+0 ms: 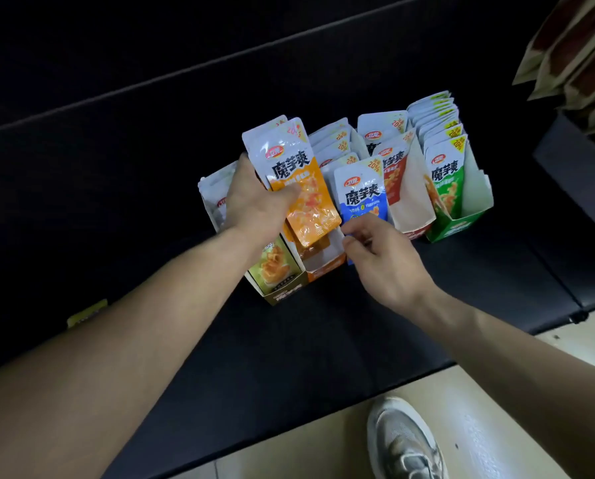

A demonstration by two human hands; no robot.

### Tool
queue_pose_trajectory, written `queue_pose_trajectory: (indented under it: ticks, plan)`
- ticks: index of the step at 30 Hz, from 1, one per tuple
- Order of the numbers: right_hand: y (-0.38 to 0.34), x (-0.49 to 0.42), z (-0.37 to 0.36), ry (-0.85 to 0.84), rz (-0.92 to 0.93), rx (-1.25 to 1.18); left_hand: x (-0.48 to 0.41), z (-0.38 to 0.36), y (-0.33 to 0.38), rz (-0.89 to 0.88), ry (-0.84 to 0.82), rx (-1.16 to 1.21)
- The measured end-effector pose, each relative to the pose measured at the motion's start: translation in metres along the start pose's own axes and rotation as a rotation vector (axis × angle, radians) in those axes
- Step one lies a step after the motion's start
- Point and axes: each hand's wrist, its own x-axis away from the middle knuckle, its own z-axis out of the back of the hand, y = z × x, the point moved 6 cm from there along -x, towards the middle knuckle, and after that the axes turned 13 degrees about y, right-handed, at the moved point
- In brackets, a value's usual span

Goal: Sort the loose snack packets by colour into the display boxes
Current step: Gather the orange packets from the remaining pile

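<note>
A row of display boxes stands on a black surface: an olive box [282, 292], an orange box [327, 267], a red box [414, 233] and a green box [461, 226]. My left hand [258, 205] grips a small stack of orange packets [299, 188] above the orange box. My right hand [382, 257] pinches the lower edge of a blue packet [361, 195] standing between the orange and red boxes. Red packets [394, 174] and green packets [444, 174] stand in their boxes. Several pale packets [213, 198] sit behind my left hand.
The black surface [289, 357] ends at a pale floor where my shoe [403, 440] stands. A yellow item [87, 312] lies at the left on the dark surface. Brown bags [576, 53] hang at the upper right above a dark ledge [572, 160].
</note>
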Motion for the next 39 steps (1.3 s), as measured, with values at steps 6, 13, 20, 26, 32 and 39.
queue_pose_trajectory:
  ticks: [6, 13, 20, 26, 32, 39]
  plan:
    - [0.004, 0.007, -0.006, -0.036, -0.002, 0.005, 0.004, -0.004, 0.012, -0.124, 0.025, -0.088]
    - [0.008, 0.013, -0.008, -0.097, 0.042, 0.022, 0.008, 0.001, -0.001, -0.203, -0.006, -0.201]
    - [0.01, 0.014, -0.013, -0.147, 0.086, 0.067, 0.009, -0.004, -0.012, -0.182, 0.06, -0.229]
    - [-0.002, 0.013, -0.02, -0.147, 0.202, 0.169, 0.023, -0.014, -0.018, -0.278, 0.087, -0.372]
    - [-0.016, 0.012, -0.033, -0.227, 0.428, 0.384, 0.018, -0.007, -0.01, -0.371, 0.051, -0.362]
    - [-0.032, -0.001, -0.048, -0.3, 0.514, 0.679, 0.009, 0.006, -0.008, -0.562, 0.028, -0.698]
